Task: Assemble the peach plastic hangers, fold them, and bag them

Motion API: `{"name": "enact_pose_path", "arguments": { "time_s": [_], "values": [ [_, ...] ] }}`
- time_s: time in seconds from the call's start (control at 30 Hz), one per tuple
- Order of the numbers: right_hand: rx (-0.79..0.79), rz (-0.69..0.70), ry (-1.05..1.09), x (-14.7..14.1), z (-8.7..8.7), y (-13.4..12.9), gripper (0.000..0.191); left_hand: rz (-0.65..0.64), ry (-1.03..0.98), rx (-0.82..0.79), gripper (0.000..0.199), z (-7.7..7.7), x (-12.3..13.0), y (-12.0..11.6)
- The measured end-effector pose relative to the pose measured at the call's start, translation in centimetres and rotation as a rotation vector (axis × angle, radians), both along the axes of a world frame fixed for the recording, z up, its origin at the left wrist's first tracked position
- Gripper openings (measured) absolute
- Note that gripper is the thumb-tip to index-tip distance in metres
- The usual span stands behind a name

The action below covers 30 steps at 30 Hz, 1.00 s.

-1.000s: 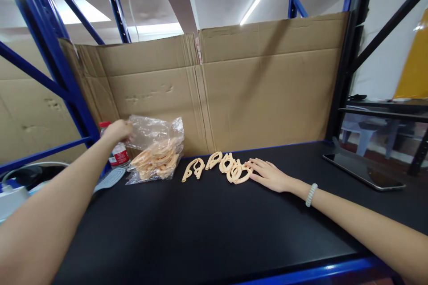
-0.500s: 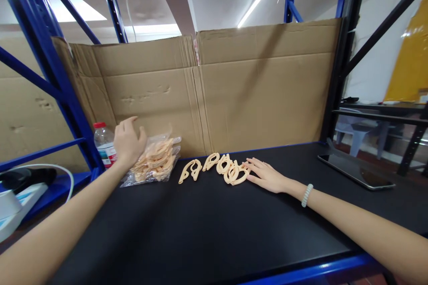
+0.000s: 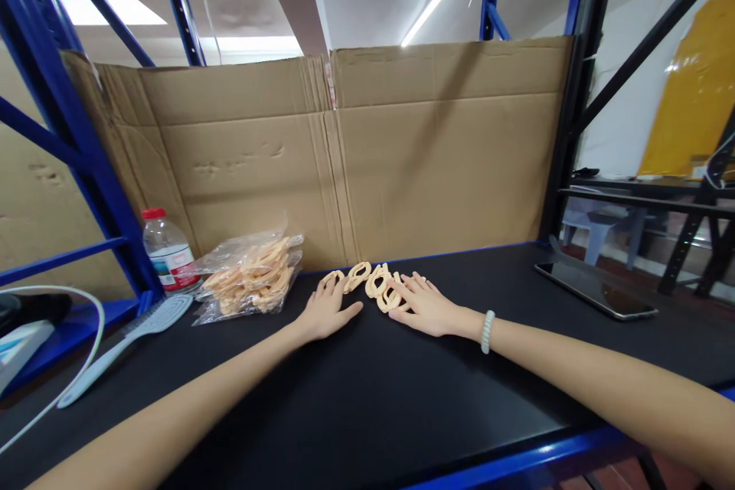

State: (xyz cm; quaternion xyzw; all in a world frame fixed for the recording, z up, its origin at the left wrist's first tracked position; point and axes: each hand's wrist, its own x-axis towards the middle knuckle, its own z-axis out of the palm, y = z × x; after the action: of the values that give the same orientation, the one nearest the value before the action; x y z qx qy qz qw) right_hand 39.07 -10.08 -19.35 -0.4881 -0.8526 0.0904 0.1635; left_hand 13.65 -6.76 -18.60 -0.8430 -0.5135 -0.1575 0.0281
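Observation:
Several beige loop-shaped pieces (image 3: 377, 281) lie in a row on the black table; I cannot make out their exact kind. My left hand (image 3: 327, 312) is open, palm down, its fingertips over the leftmost piece (image 3: 334, 276) and its thumb spread to the right. Fingers apart, my right hand (image 3: 426, 308) rests flat over the right end of the row and partly covers the pieces there. Left of the row sits a clear plastic bag (image 3: 246, 276) filled with more beige pieces.
A red-capped bottle (image 3: 168, 253) stands behind a pale blue hairbrush (image 3: 132, 341) at the left. A dark tablet or phone (image 3: 594, 291) lies at the right. Cardboard panels (image 3: 448, 153) close off the back, between blue rack posts. A white cable (image 3: 99, 329) curves at the left edge.
My left hand has come down and right, from above the bag to the leftmost piece. My right hand has shifted slightly left over the pieces. The hairbrush is now uncovered.

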Motion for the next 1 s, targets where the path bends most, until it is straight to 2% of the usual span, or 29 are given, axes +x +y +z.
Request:
{"name": "enact_pose_path", "arguments": {
  "time_s": [0.13,0.27,0.37,0.43,0.5,0.57,0.63,0.7,0.77,0.87,0.93,1.0],
  "values": [
    [0.002,0.044,0.041,-0.8,0.2,3.7,0.077,-0.069,0.012,0.015,0.067,-0.2,2.6,1.5],
    [0.049,0.006,0.086,-0.6,0.7,6.1,0.094,-0.096,0.006,0.075,0.061,0.5,3.6,0.9],
    [0.068,-0.044,0.094,0.4,1.0,6.4,0.105,-0.256,0.047,0.114,0.054,1.0,3.7,-0.2],
    [0.072,-0.06,0.087,1.5,1.2,6.0,0.104,-0.408,0.091,0.108,0.052,1.1,3.9,-1.0],
    [0.07,-0.067,0.08,2.6,1.5,5.1,0.099,-0.465,0.085,0.108,0.051,1.2,4.1,-1.9],
    [0.066,-0.088,0.08,3.7,1.7,4.0,0.084,-0.456,0.026,0.125,0.052,1.4,4.1,-2.9],
    [0.055,-0.112,0.096,4.5,1.8,2.8,0.061,-0.441,-0.06,0.13,0.051,1.5,3.9,-4.3],
    [0.03,-0.121,0.131,5.0,1.7,1.8,0.038,-0.45,-0.125,0.085,0.046,1.5,3.5,-5.8],
    [-0.007,-0.118,0.178,5.1,1.6,1.2,0.025,-0.434,-0.206,0.01,0.042,1.3,3.0,-7.3],
    [-0.067,-0.089,0.271,4.8,1.6,0.9,0.028,-0.359,-0.381,-0.103,0.041,0.9,2.6,-8.8],
    [-0.097,-0.044,0.33,4.2,1.9,0.6,0.031,-0.265,-0.547,-0.163,0.04,0.8,2.5,-9.0],
    [-0.1,0.035,0.401,3.4,2.4,-0.1,0.023,-0.173,-0.741,-0.249,0.036,0.8,2.5,-8.5]
  ]
}}
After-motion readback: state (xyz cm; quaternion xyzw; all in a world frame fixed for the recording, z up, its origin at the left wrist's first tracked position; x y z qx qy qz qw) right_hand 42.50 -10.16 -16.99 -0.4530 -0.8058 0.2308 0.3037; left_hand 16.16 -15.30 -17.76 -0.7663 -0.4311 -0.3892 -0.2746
